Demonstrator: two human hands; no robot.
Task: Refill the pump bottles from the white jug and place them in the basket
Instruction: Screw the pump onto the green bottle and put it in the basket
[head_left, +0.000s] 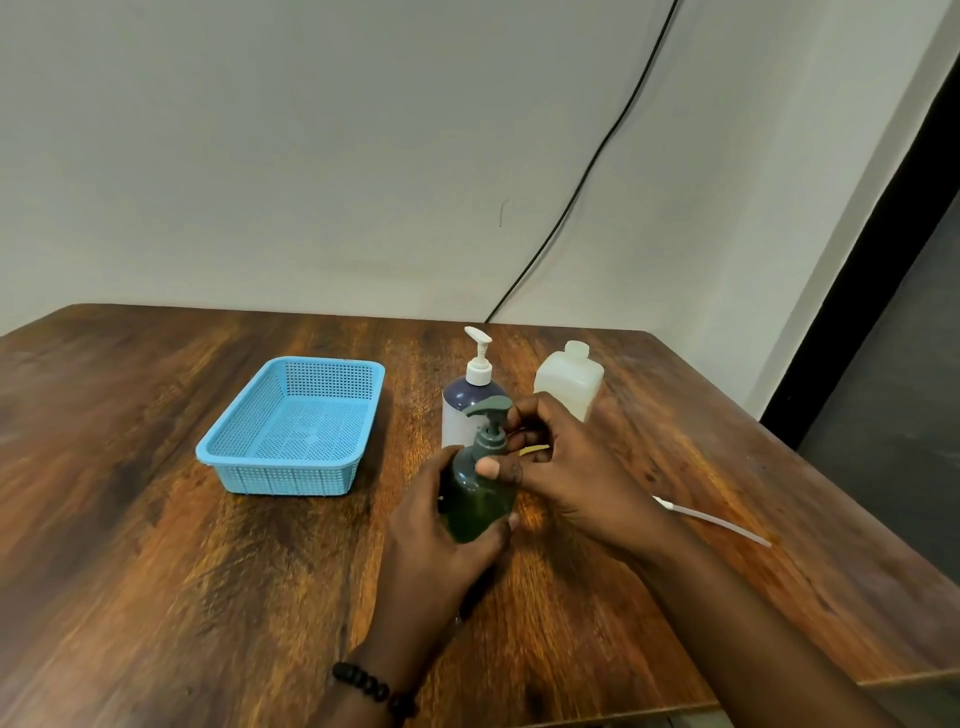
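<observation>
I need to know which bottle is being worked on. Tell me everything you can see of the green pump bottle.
The green pump bottle is a small, rounded, dark translucent green bottle, plastic by its look, with a grey-green pump head and collar on top. It is upright just in front of the white-pump bottle. The left hand wraps its body; the right hand has fingers at the pump collar. Its fill level cannot be told.

The basket (291, 431) is pale blue with a perforated mesh pattern; the pump bottle (480, 499) is dark green. The bench (156, 571) shows streaked brown wood grain; the jug (569, 387) is white.
</observation>
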